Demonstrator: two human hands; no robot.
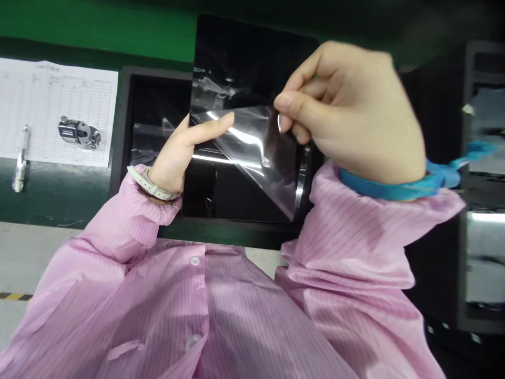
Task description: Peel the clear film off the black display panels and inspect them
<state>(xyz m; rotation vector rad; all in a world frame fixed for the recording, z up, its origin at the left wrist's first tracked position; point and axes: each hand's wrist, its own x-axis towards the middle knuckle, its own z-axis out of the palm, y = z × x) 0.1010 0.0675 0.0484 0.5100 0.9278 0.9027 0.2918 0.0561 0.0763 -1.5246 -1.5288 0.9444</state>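
Note:
A flat black glossy panel is held up before my chest. My left hand grips its left edge, the thumb lying across the front and the other fingers hidden behind. Between the fingertips and thumb of my right hand is pinched a sheet of clear film. The film is folded back in a triangle over the panel's lower part, its point near the bottom right corner. Bright reflections run across both film and panel.
On the green table at left lie a printed form, a pen and a small shiny metal object. A dark tray sits behind my left hand. More dark trays with shiny sheets stand at right.

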